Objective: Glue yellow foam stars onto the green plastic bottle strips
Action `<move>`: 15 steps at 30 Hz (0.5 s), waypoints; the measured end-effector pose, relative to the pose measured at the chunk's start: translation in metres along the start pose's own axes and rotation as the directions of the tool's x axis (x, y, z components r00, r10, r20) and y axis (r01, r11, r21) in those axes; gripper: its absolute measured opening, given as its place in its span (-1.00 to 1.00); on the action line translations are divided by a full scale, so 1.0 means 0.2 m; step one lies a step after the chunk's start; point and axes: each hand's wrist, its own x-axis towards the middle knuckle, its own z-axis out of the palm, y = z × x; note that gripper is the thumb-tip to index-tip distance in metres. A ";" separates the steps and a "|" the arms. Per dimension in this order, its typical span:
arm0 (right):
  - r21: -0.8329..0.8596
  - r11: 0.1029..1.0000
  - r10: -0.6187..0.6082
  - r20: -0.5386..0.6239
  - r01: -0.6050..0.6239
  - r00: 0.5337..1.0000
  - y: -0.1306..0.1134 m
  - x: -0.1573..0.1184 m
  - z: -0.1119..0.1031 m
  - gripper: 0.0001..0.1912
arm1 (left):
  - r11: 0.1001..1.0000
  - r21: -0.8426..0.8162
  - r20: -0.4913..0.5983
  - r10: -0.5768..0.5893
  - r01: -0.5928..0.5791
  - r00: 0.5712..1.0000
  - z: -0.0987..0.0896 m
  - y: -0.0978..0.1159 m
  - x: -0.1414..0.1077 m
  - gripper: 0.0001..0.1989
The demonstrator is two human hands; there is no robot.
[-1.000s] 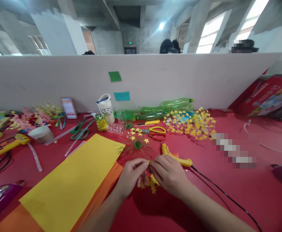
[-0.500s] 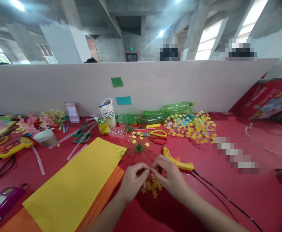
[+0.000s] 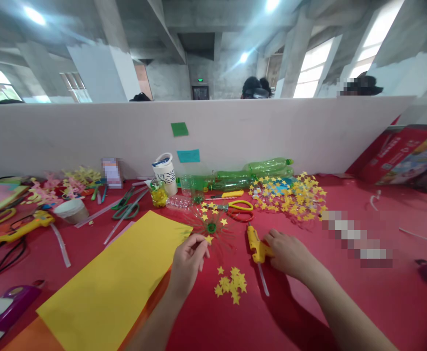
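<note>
My left hand point(image 3: 189, 257) pinches a small yellow star point(image 3: 209, 239) just in front of the green bottle piece point(image 3: 212, 227), whose thin strips fan out on the red table and carry several yellow stars. To the right, my right hand point(image 3: 285, 253) has its fingers closed round the handle of the yellow glue gun point(image 3: 257, 246). A clear glue stick point(image 3: 263, 280) sticks out of the gun's back end, and the nozzle points away from me. Between my forearms lies a small pile of yellow stars point(image 3: 233, 283).
Yellow paper point(image 3: 118, 278) covers the left front. Scissors point(image 3: 240, 205), green bottles point(image 3: 235, 179) and a heap of star-tipped strips point(image 3: 301, 195) lie behind. A white cup point(image 3: 164, 174) stands by the partition point(image 3: 125, 131). Another glue gun point(image 3: 26, 226) is at far left.
My hands have moved apart. The right one has gone to the glue gun, which is now turned with its back end toward me. The star is now in my left hand alone.
</note>
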 end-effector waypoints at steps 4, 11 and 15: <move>0.084 0.996 0.025 -0.025 -0.023 0.999 -0.02 0.03 -0.01 -0.73 | 1.000 0.000 -0.013 0.006 -0.006 1.000 0.00 -0.01 0.00 -0.83; 0.692 0.721 0.150 -0.197 0.029 0.969 -0.04 0.01 -0.19 -0.78 | 1.000 -0.008 -0.040 -0.003 0.003 0.999 0.00 -0.02 0.01 -0.85; 0.855 0.518 0.115 -0.096 0.023 0.989 -0.20 -0.04 -0.20 -0.70 | 0.999 0.044 -0.050 0.017 -0.015 0.999 0.00 -0.03 0.01 -0.84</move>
